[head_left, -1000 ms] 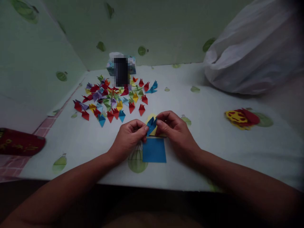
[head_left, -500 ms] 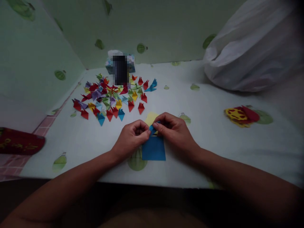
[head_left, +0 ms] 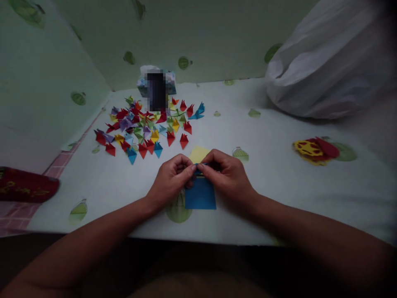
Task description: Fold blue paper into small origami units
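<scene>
1. Change noted: a second ago the small blue folded piece [head_left: 199,169] showed two points between spread fingertips; now the thumbs nearly meet and only a sliver shows.
2. Left hand [head_left: 174,177] and right hand [head_left: 228,176]: each is pinched on the piece, thumb against fingers. In my judgement, a fold is being pressed; the crease itself is hidden.
3. Position: the piece is above the surface [head_left: 263,203], between a yellow sheet [head_left: 198,154] beyond and a blue square sheet [head_left: 200,195] nearer the person.
4. Surface: pale, balloon-printed. Many-coloured folded papers [head_left: 149,145] lie scattered left of centre, unchanged, before a tissue box [head_left: 171,85] partly hidden by a pixelated dark patch. Right: red and yellow cut pieces [head_left: 310,149].
5. Room: dim; green printed wall [head_left: 217,37] behind, white plastic bag [head_left: 325,70] at right, red gold-marked object [head_left: 27,185] at left.
</scene>
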### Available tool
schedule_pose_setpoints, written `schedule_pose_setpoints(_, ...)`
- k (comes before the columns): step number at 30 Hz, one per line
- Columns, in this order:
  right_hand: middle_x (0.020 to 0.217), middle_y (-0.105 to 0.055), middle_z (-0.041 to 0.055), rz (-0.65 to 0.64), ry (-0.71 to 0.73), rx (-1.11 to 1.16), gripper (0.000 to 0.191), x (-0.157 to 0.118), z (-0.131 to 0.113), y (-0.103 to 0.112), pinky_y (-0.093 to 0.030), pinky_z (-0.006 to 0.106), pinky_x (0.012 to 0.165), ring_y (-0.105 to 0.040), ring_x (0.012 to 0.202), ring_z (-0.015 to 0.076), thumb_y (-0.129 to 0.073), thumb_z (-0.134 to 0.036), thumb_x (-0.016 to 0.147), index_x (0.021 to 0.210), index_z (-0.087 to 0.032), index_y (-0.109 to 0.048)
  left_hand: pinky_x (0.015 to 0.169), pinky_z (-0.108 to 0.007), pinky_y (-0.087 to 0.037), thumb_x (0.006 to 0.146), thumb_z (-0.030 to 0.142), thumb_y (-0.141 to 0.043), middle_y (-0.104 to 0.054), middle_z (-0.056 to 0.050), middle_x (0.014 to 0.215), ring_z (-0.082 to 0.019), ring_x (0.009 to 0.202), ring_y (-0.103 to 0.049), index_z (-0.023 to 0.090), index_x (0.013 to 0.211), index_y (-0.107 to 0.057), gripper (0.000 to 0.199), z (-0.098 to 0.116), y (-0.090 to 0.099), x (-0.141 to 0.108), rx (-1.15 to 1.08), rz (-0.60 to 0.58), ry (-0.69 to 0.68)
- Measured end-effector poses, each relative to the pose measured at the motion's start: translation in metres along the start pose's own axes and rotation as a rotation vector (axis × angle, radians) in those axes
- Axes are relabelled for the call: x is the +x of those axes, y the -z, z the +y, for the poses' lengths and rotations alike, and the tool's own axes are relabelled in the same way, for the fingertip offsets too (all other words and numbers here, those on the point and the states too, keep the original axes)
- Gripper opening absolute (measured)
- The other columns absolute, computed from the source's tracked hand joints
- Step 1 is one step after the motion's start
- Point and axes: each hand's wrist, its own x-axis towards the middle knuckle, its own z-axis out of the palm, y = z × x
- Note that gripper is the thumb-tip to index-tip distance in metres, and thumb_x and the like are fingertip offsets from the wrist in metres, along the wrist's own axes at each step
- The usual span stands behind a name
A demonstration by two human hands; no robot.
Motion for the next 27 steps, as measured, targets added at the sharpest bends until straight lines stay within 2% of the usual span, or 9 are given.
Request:
schedule_pose_setpoints(6,0.064,-0.055,-0.0028,0.013,-0.026,0.0,0.016,-0.001,-0.001,0.0,-0.036,0.027,0.058,-0.048,0.061,0.0111,-0.064,-0.019,0.083,0.069,-0.018,-0.055,0.049,-0.02,-0.044,0.081,0.028,-0.068,-0.057,0.004,0.057,-0.009,0.05,-0.056,0.017,0.077,-0.057,0.016,0.003,-0.002,0.0,0.056,0.039,-0.023)
schedule_pose_setpoints(12,0.062,-0.053,-0.0037,0.101,-0.087,0.079,0.021,0.002,-0.002,0.002,-0.037,0.027,0.054,-0.047,0.057,0.0106,-0.067,-0.025,0.082,0.068,-0.019,-0.052,0.052,-0.021,-0.046,0.078,0.028,-0.073,-0.064,0.002,0.064,-0.009,0.053,-0.058,0.016,0.079,-0.06,0.018,0.003,-0.001,0.0,-0.024,0.063,-0.009)
schedule_pose_setpoints(16,0.061,-0.053,-0.0035,0.113,-0.138,0.124,0.023,0.004,-0.004,0.004,-0.038,0.027,0.053,-0.05,0.055,0.011,-0.069,-0.028,0.081,0.067,-0.02,-0.052,0.054,-0.021,-0.045,0.08,0.029,-0.073,-0.062,0.003,0.057,-0.01,0.052,-0.056,0.016,0.079,-0.061,0.018,0.004,0.002,0.001,-0.056,0.076,0.011)
schedule_pose_setpoints(23,0.054,-0.056,-0.005,0.085,-0.291,0.267,0.023,0.009,-0.005,0.007,-0.042,0.026,0.053,-0.054,0.049,0.0102,-0.07,-0.03,0.08,0.068,-0.019,-0.053,0.056,-0.02,-0.045,0.082,0.032,-0.075,-0.066,0.002,0.067,-0.007,0.054,-0.056,0.015,0.08,-0.065,0.02,0.001,0.006,0.004,-0.232,0.012,0.1)
schedule_pose_setpoints(27,0.051,-0.056,-0.0053,0.078,-0.311,0.314,0.024,0.01,-0.003,0.008,-0.042,0.025,0.053,-0.053,0.048,0.0098,-0.07,-0.03,0.081,0.068,-0.02,-0.053,0.056,-0.019,-0.045,0.083,0.03,-0.074,-0.067,0.001,0.072,-0.006,0.056,-0.057,0.014,0.082,-0.066,0.018,-0.003,0.007,0.005,-0.321,-0.006,0.125)
